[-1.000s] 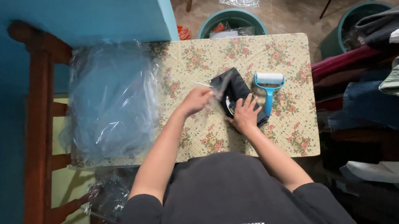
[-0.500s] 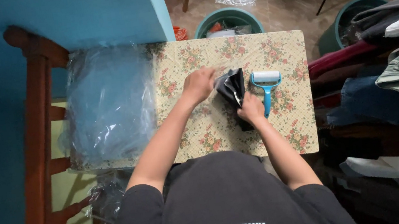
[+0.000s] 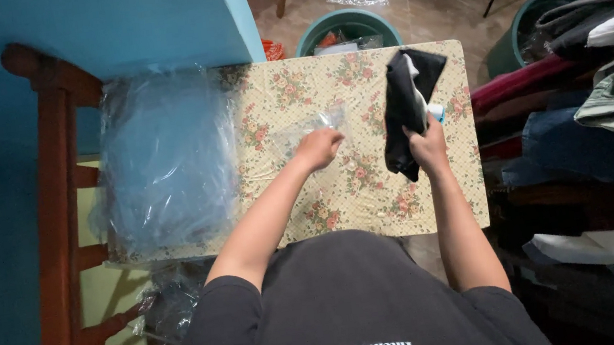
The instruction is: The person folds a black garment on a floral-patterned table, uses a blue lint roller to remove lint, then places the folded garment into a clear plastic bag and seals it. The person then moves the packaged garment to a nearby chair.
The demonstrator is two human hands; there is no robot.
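We see the right hand at center right of the frame, fist closed round a black folded garment, lifted off the table. The garment hangs above and around the hand, its top up toward the upper right, its lower end dropping just left of the wrist. A bit of light blue shows just right of the garment at the hand, too hidden to identify.

The left hand sits mid-frame, fingers curled shut, pinching a clear plastic bag. The bag lies flat on the floral tablecloth, spreading up and left from the knuckles. The two hands are apart, the garment well to the right of the bag.

Left part of the table: a big stack of clear plastic bags, near the left hand but not touching it. A wooden chair frame runs down the left edge. Upper frame: two green tubs on the floor. Right edge: piled clothes.
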